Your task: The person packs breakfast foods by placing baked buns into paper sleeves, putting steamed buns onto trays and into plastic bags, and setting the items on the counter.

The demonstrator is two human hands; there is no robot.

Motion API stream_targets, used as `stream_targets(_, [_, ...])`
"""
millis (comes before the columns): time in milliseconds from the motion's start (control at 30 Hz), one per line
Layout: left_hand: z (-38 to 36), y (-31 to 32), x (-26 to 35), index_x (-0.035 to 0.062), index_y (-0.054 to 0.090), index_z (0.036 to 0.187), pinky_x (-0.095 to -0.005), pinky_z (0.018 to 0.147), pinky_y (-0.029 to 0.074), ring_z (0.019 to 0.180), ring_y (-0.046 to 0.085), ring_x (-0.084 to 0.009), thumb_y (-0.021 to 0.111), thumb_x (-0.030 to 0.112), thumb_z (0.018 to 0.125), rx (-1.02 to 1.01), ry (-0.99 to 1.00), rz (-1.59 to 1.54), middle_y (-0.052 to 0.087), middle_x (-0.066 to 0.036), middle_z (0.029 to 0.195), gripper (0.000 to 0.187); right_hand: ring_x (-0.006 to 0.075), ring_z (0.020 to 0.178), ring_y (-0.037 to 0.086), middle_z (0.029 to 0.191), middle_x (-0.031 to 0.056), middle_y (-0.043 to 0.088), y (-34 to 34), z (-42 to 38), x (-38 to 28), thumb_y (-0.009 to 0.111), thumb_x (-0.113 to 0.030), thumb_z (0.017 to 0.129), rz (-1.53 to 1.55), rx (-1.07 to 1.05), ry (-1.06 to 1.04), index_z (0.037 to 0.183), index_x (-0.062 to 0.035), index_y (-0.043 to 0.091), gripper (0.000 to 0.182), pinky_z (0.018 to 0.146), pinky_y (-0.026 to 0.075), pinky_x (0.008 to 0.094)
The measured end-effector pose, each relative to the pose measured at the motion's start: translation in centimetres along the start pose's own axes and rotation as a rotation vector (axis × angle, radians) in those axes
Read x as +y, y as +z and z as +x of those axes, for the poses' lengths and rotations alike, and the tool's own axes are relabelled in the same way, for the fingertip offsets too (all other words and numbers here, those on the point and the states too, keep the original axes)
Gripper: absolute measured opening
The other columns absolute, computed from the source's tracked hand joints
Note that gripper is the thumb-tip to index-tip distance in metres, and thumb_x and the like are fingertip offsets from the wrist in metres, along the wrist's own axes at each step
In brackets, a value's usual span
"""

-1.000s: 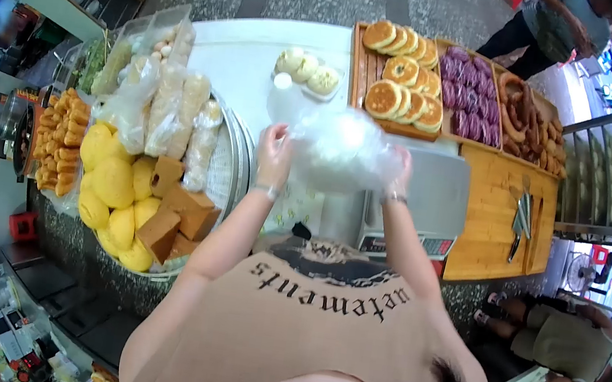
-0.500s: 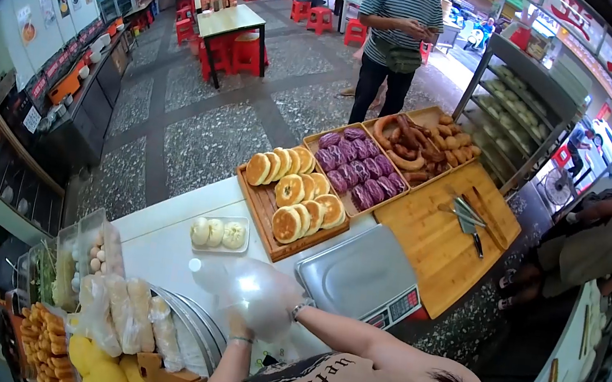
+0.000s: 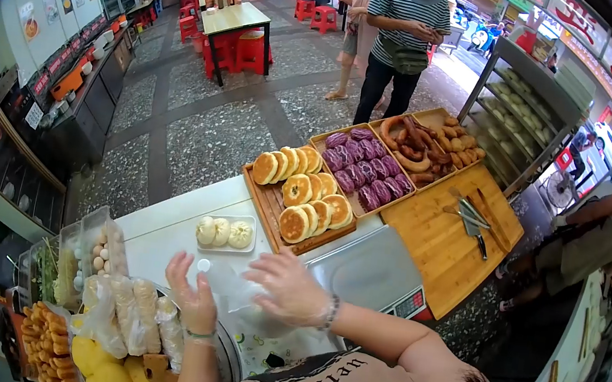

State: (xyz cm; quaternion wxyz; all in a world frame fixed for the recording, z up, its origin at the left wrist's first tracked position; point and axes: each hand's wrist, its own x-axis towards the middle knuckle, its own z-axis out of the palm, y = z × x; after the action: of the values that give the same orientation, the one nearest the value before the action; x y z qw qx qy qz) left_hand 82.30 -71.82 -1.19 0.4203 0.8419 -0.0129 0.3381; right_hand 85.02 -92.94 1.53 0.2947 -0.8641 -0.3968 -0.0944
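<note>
My left hand (image 3: 191, 298) is raised over the white counter (image 3: 163, 219), fingers apart. To its right my right hand (image 3: 288, 288) is spread too, its fingers toward the left. A clear plastic bag (image 3: 251, 315) lies loosely below and between the hands; neither hand clearly grips it. Just beyond them a white tray (image 3: 246, 223) holds three pale buns (image 3: 221, 232). Behind my right hand are a wooden tray (image 3: 266, 216) of browned flat cakes (image 3: 294, 223) and a metal scale (image 3: 367, 265).
Purple buns (image 3: 367, 170), fried dough (image 3: 408, 146) and a wooden board (image 3: 435, 239) with tongs and a knife extend to the right. Wrapped rolls (image 3: 126, 310) and eggs (image 3: 103, 252) stand at the left. A person (image 3: 399, 41) stands across the counter; another person bends at the far right.
My hands have moved apart and opened. The puffed-up plastic bag between them has dropped and flattened. A second person now shows behind the one in the striped shirt.
</note>
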Motion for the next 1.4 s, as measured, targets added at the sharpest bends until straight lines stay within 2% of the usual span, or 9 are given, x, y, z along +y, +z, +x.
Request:
stream_targets(133, [0.3, 1.8, 4.5, 0.0013, 0.052, 0.118, -0.0462, 0.103, 0.031, 0.119, 0.043, -0.0360, 0.058, 0.011, 0.078, -0.263, 0.191, 0.029, 0.046, -0.021, 0.126, 0.041, 0.0286, 0.121, 0.046, 0.125, 0.0138, 0.052, 5.1, 0.5, -0.2, 0.053, -0.031, 0.087, -0.212, -0.194, 0.027, 0.124, -0.0083, 0.051, 0.043, 0.106, 0.031, 0.0433])
stream_targets(233, [-1.6, 5.2, 4.0, 0.0048, 0.062, 0.103, -0.0468, 0.098, 0.034, 0.112, 0.050, -0.0347, 0.060, 0.017, 0.078, -0.638, 0.324, 0.223, 0.057, -0.019, 0.115, 0.027, 0.0322, 0.123, 0.041, 0.127, 0.0151, 0.049, 8.9, -0.2, 2.1, 0.057, -0.031, 0.084, 0.301, -0.306, 0.210, 0.124, -0.0110, 0.050, 0.045, 0.108, 0.028, 0.0427])
stream_targets(667, [-2.2, 6.9, 3.9, 0.0074, 0.068, 0.086, -0.0451, 0.093, 0.038, 0.096, 0.060, -0.0269, 0.059, 0.021, 0.078, -0.519, 0.234, 0.090, 0.067, -0.008, 0.093, 0.017, 0.0321, 0.120, 0.043, 0.124, 0.0152, 0.050, 17.1, -4.6, 4.3, 0.058, -0.030, 0.082, 1.198, 0.200, 0.306, 0.123, -0.0105, 0.050, 0.046, 0.105, 0.031, 0.0433])
stream_targets(867, [-2.9, 6.6, 3.3, 0.0058, 0.066, 0.094, -0.0449, 0.095, 0.037, 0.105, 0.057, -0.0296, 0.060, 0.020, 0.079, -0.510, 0.225, 0.105, 0.065, -0.011, 0.103, 0.022, 0.0305, 0.119, 0.044, 0.124, 0.0145, 0.050, 16.9, -4.1, 5.3, 0.057, -0.028, 0.082, 1.156, 0.158, 0.247, 0.125, -0.0097, 0.048, 0.047, 0.103, 0.034, 0.0416])
stream_targets(933, [-3.3, 6.6, 2.7, 0.0062, 0.065, 0.097, -0.0462, 0.096, 0.036, 0.107, 0.056, -0.0303, 0.059, 0.021, 0.080, -0.485, 0.224, 0.087, 0.064, -0.011, 0.105, 0.024, 0.0304, 0.108, 0.051, 0.112, 0.0142, 0.056, 13.5, -2.9, 4.1, 0.059, -0.024, 0.080, 0.369, 0.088, 0.053, 0.113, -0.0098, 0.056, 0.036, 0.095, 0.040, 0.0408])
stream_targets(1133, [0.7, 2.9, -3.6, 0.0042, 0.057, 0.117, -0.0459, 0.104, 0.029, 0.123, 0.041, -0.0380, 0.063, 0.018, 0.080, -0.165, 0.172, 0.369, 0.054, -0.015, 0.123, 0.040, 0.0318, 0.079, 0.055, 0.080, 0.0113, 0.058, 9.5, -1.0, 2.3, 0.061, -0.016, 0.072, 0.225, 0.245, 0.012, 0.079, -0.0076, 0.057, 0.011, 0.075, 0.043, 0.0427])
stream_targets(1233, [1.0, 3.6, -7.2, 0.0031, 0.054, 0.120, -0.0430, 0.098, 0.037, 0.114, 0.050, -0.0348, 0.069, 0.018, 0.077, 0.037, 0.052, 0.444, 0.058, -0.015, 0.115, 0.048, 0.0311, 0.081, 0.055, 0.081, 0.0115, 0.058, 9.6, -0.9, 2.0, 0.061, -0.015, 0.073, 0.210, 0.261, 0.001, 0.081, -0.0060, 0.057, 0.013, 0.076, 0.043, 0.0428])
stream_targets(1300, [0.2, 4.2, -8.6, 0.0030, 0.056, 0.115, -0.0366, 0.085, 0.046, 0.094, 0.059, -0.0256, 0.071, 0.014, 0.077, -0.176, -0.437, 0.005, 0.062, -0.015, 0.101, 0.043, 0.0310, 0.081, 0.055, 0.082, 0.0116, 0.058, 9.6, -1.0, 2.1, 0.061, -0.015, 0.073, 0.223, 0.244, 0.005, 0.081, -0.0059, 0.057, 0.013, 0.076, 0.043, 0.0426])
stream_targets(1400, [-1.2, 4.9, -10.3, 0.0024, 0.059, 0.104, -0.0322, 0.071, 0.048, 0.078, 0.059, -0.0172, 0.072, 0.015, 0.077, -0.117, -0.389, -0.017, 0.062, -0.011, 0.088, 0.033, 0.0310, 0.082, 0.055, 0.082, 0.0117, 0.058, 9.5, -1.1, 2.3, 0.061, -0.015, 0.073, 0.229, 0.224, 0.021, 0.082, -0.0056, 0.058, 0.013, 0.077, 0.043, 0.0423])
